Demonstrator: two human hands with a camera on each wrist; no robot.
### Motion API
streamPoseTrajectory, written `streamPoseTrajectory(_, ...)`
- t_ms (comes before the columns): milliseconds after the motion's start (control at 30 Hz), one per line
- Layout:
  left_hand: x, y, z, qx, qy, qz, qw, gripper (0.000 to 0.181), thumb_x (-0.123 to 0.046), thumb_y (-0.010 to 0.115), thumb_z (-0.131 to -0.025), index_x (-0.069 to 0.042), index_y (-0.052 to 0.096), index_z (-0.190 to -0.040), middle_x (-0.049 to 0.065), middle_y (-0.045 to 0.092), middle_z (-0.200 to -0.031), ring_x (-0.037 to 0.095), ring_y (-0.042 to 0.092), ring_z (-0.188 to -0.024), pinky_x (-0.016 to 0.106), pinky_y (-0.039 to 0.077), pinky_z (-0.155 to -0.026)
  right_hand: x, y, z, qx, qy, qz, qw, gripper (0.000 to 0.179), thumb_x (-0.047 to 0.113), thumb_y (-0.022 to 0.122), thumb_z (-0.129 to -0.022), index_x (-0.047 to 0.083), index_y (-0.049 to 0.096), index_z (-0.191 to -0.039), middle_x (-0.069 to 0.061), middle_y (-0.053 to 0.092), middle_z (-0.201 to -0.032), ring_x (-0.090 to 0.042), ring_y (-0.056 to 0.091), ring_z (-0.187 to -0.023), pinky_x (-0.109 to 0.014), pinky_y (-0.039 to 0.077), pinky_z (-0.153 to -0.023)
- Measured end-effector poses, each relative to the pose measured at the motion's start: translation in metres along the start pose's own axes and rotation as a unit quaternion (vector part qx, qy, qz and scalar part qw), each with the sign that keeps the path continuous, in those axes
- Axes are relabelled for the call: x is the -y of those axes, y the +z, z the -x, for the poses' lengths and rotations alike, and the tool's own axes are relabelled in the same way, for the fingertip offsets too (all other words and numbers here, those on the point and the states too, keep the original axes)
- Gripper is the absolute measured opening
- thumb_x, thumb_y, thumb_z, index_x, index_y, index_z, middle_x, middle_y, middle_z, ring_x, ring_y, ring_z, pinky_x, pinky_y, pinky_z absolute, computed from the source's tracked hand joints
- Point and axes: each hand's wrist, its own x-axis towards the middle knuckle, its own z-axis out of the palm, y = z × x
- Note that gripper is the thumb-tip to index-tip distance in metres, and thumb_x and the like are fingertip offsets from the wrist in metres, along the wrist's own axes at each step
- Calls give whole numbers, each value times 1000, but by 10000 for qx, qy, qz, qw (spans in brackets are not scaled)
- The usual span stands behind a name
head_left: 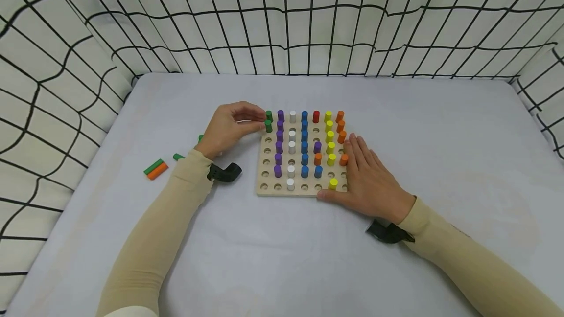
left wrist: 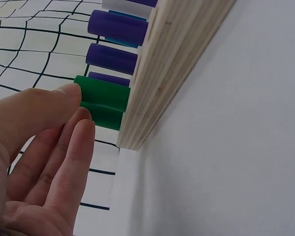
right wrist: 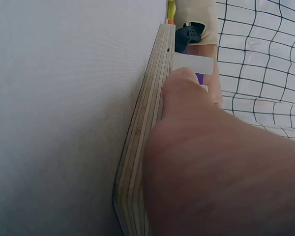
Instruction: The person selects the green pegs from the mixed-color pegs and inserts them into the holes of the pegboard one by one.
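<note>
A wooden pegboard point(head_left: 297, 192) with rows of round holes lies on the table and carries colored pegs in columns. At its far left corner, my left hand point(head_left: 231, 128) has thumb and fingertips at the near one of two green pegs point(head_left: 268, 125). In the left wrist view the thumb and fingers pinch the top of that green peg point(left wrist: 103, 93), which stands upright against the board. My right hand point(head_left: 374, 185) lies along the board's right side, fingers straight, thumb at the near edge. A white peg point(right wrist: 194, 63) shows beyond the thumb in the right wrist view.
Loose green point(head_left: 153, 166) and orange pegs point(head_left: 157, 171) lie on the white tabletop at left. More green pegs point(head_left: 178, 156) lie near the left forearm, partly hidden by it. A black wire grid point(head_left: 286, 11) stands behind the table and along both sides.
</note>
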Motion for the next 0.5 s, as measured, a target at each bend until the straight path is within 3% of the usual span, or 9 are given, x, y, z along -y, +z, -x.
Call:
streamPoseTrajectory(200,-6,-9,-1,-81,-23,-198,9998,29,-20,81,-92,-15,73,-119,5,76,-121,16,72,-114,27,60,-98,0,0,-1,61,55,-33,10000,138,92,50,-80,-1,-6,-163,-21,-8,-174,-41,-3,-164,-62,12,-131)
streamPoseTrajectory(500,-10,-25,8,-168,-128,-388,9990,29,-24,80,-93,-15,74,-120,6,76,-122,15,72,-114,20,59,-95,0,0,-1,21,17,28,10000,136,91,52,-81,-2,-5,-163,-22,-7,-174,-42,-2,-164,-63,11,-131)
